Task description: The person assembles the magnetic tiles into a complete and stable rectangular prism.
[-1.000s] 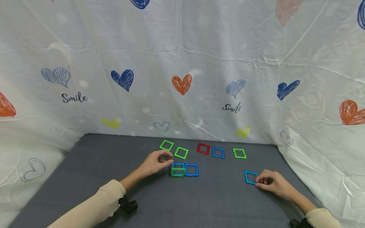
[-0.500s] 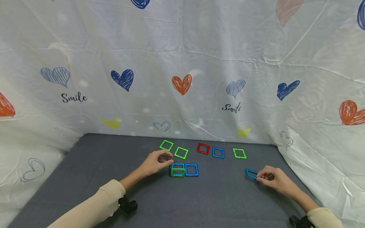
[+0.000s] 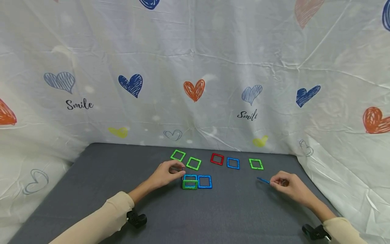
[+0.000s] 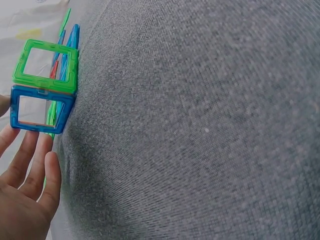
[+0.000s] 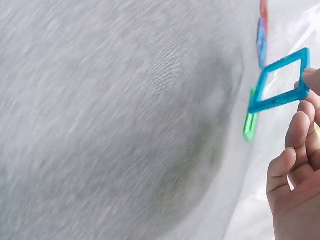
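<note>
**Gripping on both sides, well apart**

Head view: pinches the left side of a joined cluster with the left hand, likely to steady it. Holds a lone blue frame almost edge-on in the right hand, seemingly raised above the gray table, to the right of the cluster. Reaches in from both lower corners. Has five loose frames lying flat toward the back, perhaps for easy reach.

Left wrist view: nips an upright blue frame at a free corner between thumb and forefinger, presumably bracing it without covering the edge shared with a green frame. Spreads the other fingers, slightly bent.

Right wrist view: pinches the lone blue frame by one side, tilted, presumably leaving the opposite edge free. Curls the spare fingers loosely underneath.
</note>
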### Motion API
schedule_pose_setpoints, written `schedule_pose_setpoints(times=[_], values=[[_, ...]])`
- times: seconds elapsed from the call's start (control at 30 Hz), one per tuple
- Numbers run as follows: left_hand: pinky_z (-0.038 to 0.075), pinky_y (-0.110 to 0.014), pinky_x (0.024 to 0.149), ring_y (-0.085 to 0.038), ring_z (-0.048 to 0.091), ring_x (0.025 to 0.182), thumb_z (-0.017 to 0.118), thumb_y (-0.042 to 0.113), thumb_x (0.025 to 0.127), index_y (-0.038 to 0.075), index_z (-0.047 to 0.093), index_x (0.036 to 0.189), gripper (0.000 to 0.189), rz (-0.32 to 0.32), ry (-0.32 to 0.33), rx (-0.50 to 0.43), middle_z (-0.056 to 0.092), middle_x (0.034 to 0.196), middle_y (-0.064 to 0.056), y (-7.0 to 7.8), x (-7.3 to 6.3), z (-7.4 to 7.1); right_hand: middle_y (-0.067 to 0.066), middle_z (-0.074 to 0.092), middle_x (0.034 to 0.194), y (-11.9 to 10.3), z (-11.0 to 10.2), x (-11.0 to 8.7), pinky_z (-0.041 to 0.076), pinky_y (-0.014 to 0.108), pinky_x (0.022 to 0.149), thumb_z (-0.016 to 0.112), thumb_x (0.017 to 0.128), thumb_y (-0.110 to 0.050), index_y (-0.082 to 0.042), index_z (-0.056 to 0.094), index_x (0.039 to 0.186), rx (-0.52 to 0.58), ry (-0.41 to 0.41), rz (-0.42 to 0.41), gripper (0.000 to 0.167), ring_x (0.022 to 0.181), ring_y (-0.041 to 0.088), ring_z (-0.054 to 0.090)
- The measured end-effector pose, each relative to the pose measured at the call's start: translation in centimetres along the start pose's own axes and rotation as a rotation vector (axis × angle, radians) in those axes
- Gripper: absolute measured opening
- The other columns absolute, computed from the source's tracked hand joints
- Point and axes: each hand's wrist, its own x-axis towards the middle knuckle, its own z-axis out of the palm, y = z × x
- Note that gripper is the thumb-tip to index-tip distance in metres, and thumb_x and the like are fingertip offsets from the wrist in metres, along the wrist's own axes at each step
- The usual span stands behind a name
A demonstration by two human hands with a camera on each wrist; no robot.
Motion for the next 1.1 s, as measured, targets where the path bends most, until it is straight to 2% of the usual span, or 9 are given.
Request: schedule_pose_setpoints(times=[0.1,0.33,0.63,0.77,0.9,1.1], values=[[0.057,-0.034,0.076,-0.019,0.07,0.092,0.07,0.023,0.1,0.001,0.068,0.122,0.031,-0.002,0.0,0.005,0.069,0.114,-0.008,0.0,0.0,0.0,-0.011,0.061,0.08,-0.3,0.4,0.5,0.046,0.023,0.055,0.075,0.09,0.003,-0.015,0.075,0.092,0.012,0.006,-0.011,0.018,0.067,0.008,0.055],[0.056,-0.034,0.076,-0.02,0.07,0.093,0.07,0.023,0.1,0.002,0.068,0.122,0.031,0.0,-0.006,0.006,0.069,0.114,-0.009,0.2,0.0,0.0,-0.008,0.061,0.082,-0.6,1.5,1.4,0.045,0.023,0.055,0.073,0.089,0.01,-0.007,0.074,0.094,0.032,0.021,-0.075,0.018,0.068,0.009,0.055],[0.056,-0.034,0.077,-0.021,0.07,0.094,0.07,0.021,0.1,0.001,0.067,0.123,0.031,-0.006,-0.011,0.006,0.068,0.117,-0.012,0.3,-0.1,0.0,-0.006,0.06,0.084,-1.7,2.4,2.3,0.047,0.024,0.056,0.07,0.092,0.009,-0.008,0.073,0.096,0.075,0.026,-0.083,0.017,0.069,0.01,0.055],[0.056,-0.034,0.076,-0.022,0.07,0.093,0.07,0.022,0.1,0.0,0.067,0.122,0.031,0.001,-0.011,0.006,0.068,0.117,-0.014,0.3,0.0,0.0,-0.001,0.063,0.085,-2.1,2.7,2.5,0.049,0.024,0.058,0.068,0.093,0.009,-0.006,0.071,0.098,0.098,0.021,-0.087,0.016,0.07,0.01,0.058],[0.056,-0.034,0.076,-0.022,0.071,0.094,0.07,0.022,0.1,0.0,0.067,0.123,0.031,0.0,-0.012,-0.001,0.068,0.117,-0.013,0.4,0.0,0.0,0.006,0.066,0.088,-2.3,3.0,2.7,0.052,0.026,0.06,0.065,0.095,0.01,-0.003,0.07,0.101,0.15,0.006,-0.073,0.015,0.071,0.015,0.062],[0.056,-0.034,0.075,-0.02,0.071,0.093,0.07,0.022,0.1,0.001,0.067,0.122,0.031,0.002,-0.007,0.003,0.069,0.116,-0.012,0.2,0.0,0.0,0.008,0.068,0.085,-2.6,3.3,3.0,0.056,0.034,0.058,0.062,0.099,0.006,0.001,0.067,0.104,0.251,-0.047,0.002,0.009,0.069,0.025,0.067]])
